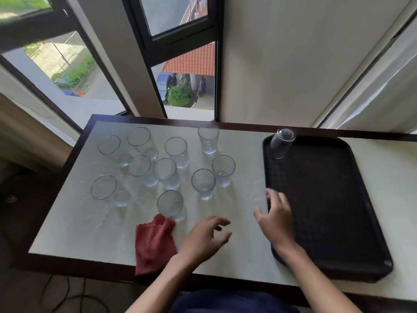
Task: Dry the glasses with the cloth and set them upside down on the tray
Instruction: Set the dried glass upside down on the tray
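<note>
Ten upright glasses (171, 163) grouped on left half of pale table (237, 256), surface beneath them wet-looking; one glass (281, 144) upside down at far left corner of dark tray (338, 222), rest of tray bare. Red cloth (154, 243) crumpled at near table edge, one corner hanging over, touching nearest glass (171, 205). Left hand (206, 237) spread wide and holding nothing, just right of cloth; right hand (278, 216) likewise wide with nothing in it, over left rim of tray.
</note>
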`<state>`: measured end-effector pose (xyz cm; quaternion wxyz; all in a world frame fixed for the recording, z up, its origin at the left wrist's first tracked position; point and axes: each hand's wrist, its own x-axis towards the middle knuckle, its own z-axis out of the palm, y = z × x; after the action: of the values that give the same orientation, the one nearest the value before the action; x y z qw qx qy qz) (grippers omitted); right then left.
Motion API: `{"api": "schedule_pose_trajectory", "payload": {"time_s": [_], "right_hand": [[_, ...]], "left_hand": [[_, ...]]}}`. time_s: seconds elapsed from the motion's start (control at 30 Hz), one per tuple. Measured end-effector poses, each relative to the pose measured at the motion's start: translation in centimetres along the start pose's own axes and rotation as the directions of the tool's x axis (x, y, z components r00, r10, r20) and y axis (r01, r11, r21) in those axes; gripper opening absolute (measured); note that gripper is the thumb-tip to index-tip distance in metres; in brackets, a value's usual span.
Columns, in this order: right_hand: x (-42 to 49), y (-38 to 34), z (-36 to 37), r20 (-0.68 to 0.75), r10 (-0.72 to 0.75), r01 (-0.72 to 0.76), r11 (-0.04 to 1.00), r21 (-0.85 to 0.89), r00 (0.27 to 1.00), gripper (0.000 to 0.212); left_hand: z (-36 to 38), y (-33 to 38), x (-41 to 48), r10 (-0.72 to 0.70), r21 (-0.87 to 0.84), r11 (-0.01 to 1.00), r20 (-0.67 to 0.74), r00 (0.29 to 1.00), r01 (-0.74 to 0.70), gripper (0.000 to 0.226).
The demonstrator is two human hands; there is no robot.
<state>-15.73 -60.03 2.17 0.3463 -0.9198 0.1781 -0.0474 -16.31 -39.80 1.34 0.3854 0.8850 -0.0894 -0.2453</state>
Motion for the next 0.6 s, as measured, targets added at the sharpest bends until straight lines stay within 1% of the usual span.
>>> {"api": "schedule_pose_trajectory", "payload": {"time_s": [0.03, 0.1, 0.2, 0.27, 0.33, 0.4, 0.43, 0.47, 0.5, 0.53, 0.6], "right_hand": [[-2.0, -0.5, 1.1, 0.057, -0.025, 0.026, 1.0, -0.015, 0.998, 0.045], [-5.5, -1.8, 3.6, 0.166, -0.089, 0.101, 0.993, -0.064, 0.982, 0.036], [-9.2, -4.4, 7.6, 0.281, -0.218, 0.259, 0.959, -0.116, 0.935, 0.033], [-10.6, -6.7, 10.1, 0.306, -0.314, 0.366, 0.922, -0.13, 0.899, 0.033], [-11.8, -9.0, 12.3, 0.304, -0.399, 0.461, 0.872, -0.166, 0.865, 0.035], [-12.7, -10.8, 14.2, 0.334, -0.432, 0.515, 0.827, -0.224, 0.838, 0.044], [-13.1, -11.4, 15.2, 0.363, -0.424, 0.528, 0.808, -0.263, 0.83, 0.053], [-13.5, -11.9, 16.1, 0.4, -0.405, 0.536, 0.788, -0.304, 0.822, 0.064], [-13.8, -12.4, 16.9, 0.433, -0.38, 0.539, 0.77, -0.343, 0.817, 0.075], [-14.1, -12.7, 17.7, 0.461, -0.353, 0.539, 0.755, -0.373, 0.814, 0.086], [-14.4, -13.4, 18.8, 0.495, -0.314, 0.538, 0.735, -0.413, 0.81, 0.099]], "left_hand": [[-1.2, -0.8, -1.3, 0.012, -0.065, 0.998, -0.025, 1.0, -0.014, 0.027], [-3.9, -2.7, -3.8, 0.027, -0.16, 0.986, -0.128, 0.991, -0.047, 0.021], [-8.2, -5.8, -7.3, -0.007, -0.239, 0.969, -0.291, 0.957, -0.066, 0.01], [-10.9, -8.3, -9.0, -0.066, -0.282, 0.958, -0.378, 0.924, -0.046, 0.024], [-13.1, -10.9, -10.1, -0.144, -0.331, 0.943, -0.502, 0.853, -0.036, 0.032], [-15.0, -13.5, -10.8, -0.222, -0.347, 0.938, -0.623, 0.75, -0.01, 0.033], [-15.8, -14.6, -10.9, -0.263, -0.358, 0.934, -0.659, 0.705, 0.014, 0.029], [-16.7, -15.7, -10.9, -0.303, -0.368, 0.928, -0.679, 0.668, 0.047, 0.025], [-17.4, -16.7, -10.7, -0.345, -0.377, 0.921, -0.678, 0.649, 0.096, 0.03], [-18.1, -17.6, -10.4, -0.378, -0.384, 0.912, -0.659, 0.65, 0.141, 0.042], [-19.2, -19.2, -9.4, -0.391, -0.383, 0.906, -0.592, 0.705, 0.181, 0.069]]}}
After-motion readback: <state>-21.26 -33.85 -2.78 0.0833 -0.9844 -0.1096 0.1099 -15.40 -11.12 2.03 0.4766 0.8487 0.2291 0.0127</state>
